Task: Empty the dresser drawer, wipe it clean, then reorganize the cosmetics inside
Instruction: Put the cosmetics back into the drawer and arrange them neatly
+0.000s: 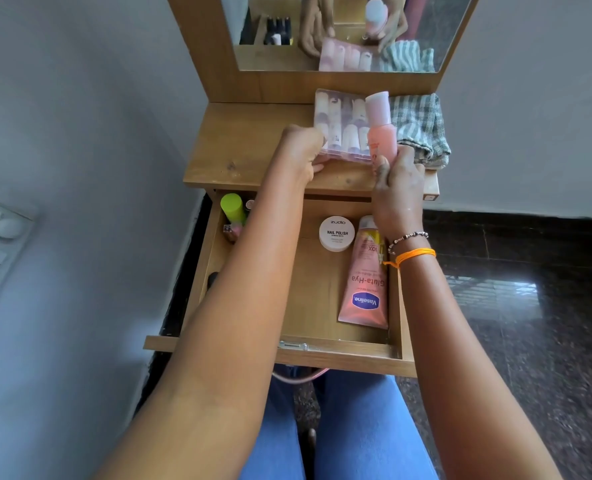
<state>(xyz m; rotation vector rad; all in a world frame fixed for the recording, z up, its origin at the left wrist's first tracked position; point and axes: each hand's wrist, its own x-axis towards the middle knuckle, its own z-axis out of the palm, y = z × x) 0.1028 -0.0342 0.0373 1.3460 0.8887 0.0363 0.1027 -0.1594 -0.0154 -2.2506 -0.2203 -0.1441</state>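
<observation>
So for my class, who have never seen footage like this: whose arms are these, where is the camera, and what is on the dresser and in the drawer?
No machine here: a person's bare arms, filmed by a head-worn camera looking down. The right hand holds a pink bottle upright over the dresser top. The left hand touches a clear case of small bottles, beside a striped cloth. In the open drawer lie a white nail polish jar, a pink Vaseline tube and a green-capped container.
</observation>
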